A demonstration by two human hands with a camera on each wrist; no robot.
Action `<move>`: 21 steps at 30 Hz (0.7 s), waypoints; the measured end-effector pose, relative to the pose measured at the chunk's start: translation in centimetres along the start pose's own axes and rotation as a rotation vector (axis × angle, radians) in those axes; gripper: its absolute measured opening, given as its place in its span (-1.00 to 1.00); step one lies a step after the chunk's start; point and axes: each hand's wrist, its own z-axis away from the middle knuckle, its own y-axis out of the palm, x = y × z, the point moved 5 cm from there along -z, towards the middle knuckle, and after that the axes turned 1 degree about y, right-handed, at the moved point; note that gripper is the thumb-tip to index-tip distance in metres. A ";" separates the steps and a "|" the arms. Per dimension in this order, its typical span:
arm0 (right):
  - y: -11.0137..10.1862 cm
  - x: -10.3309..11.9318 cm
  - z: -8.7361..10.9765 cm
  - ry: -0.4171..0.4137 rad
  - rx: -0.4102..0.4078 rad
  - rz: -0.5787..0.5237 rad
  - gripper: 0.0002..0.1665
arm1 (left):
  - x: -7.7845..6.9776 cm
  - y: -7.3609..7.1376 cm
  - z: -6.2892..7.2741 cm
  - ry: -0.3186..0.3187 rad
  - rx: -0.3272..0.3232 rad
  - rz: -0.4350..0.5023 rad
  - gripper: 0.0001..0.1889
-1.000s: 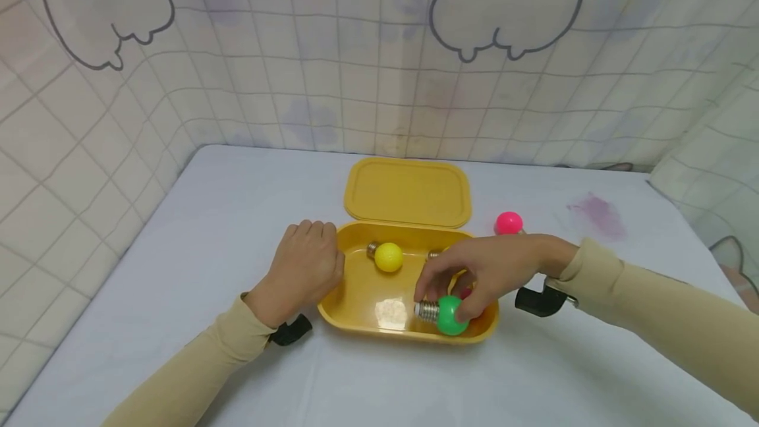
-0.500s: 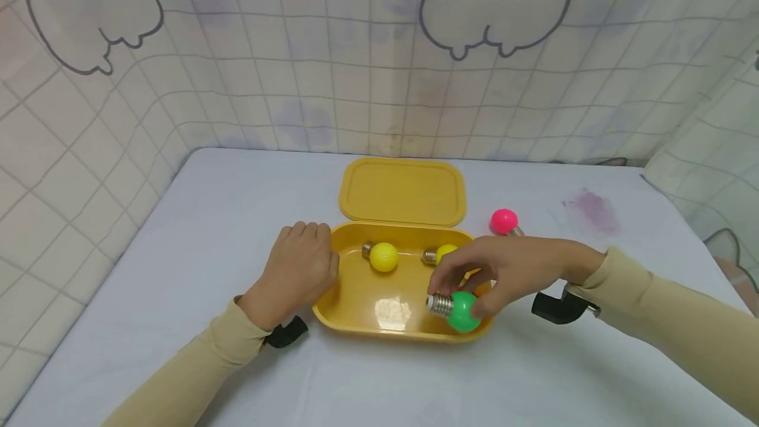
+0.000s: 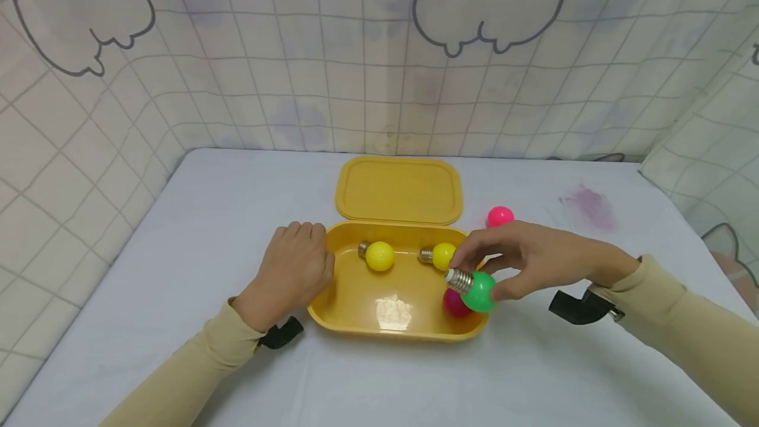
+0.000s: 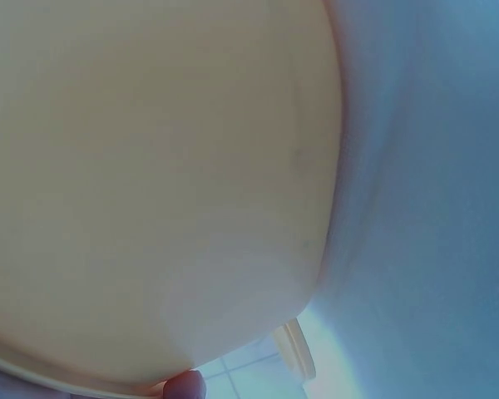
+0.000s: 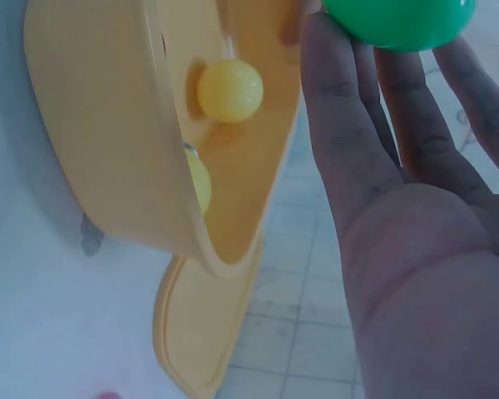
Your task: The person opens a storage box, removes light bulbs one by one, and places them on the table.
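My right hand [image 3: 534,257] pinches a green light bulb [image 3: 479,292] by its round end, above the right part of a yellow plastic box [image 3: 356,333]. The bulb's metal screw base points left and slightly up. At the box's left end my left hand [image 3: 292,275] grips the rim, its fingers curled over it. Inside the box lie two yellow bulbs, one at the back left [image 3: 380,256] and one at the back right [image 3: 443,256]. A dark pink bulb [image 3: 456,302] sits there too, partly hidden behind the green one. In the right wrist view the green bulb [image 5: 403,21] touches the fingertips.
A flat yellow lid [image 3: 398,190] lies on the white-covered table [image 3: 249,183] just behind the box. Beyond my right hand, a bright pink bulb [image 3: 500,217] rests on the table, partly hidden. A grid-patterned curtain [image 3: 356,71] closes off the back and sides.
My right hand has lifted the green bulb up and to the right, uncovering the right yellow bulb and the dark pink one. My left hand keeps its grip on the rim.
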 end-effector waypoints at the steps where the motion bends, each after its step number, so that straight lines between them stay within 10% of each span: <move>1: -0.2 0.0 0.2 -0.008 -0.015 0.001 -0.47 | 0.0 -0.1 0.0 0.006 -0.014 -0.005 -0.78; 21: -3.3 -2.5 4.2 -0.156 -0.275 -0.068 -0.45 | 0.0 -0.1 0.1 0.004 -0.019 -0.001 -0.81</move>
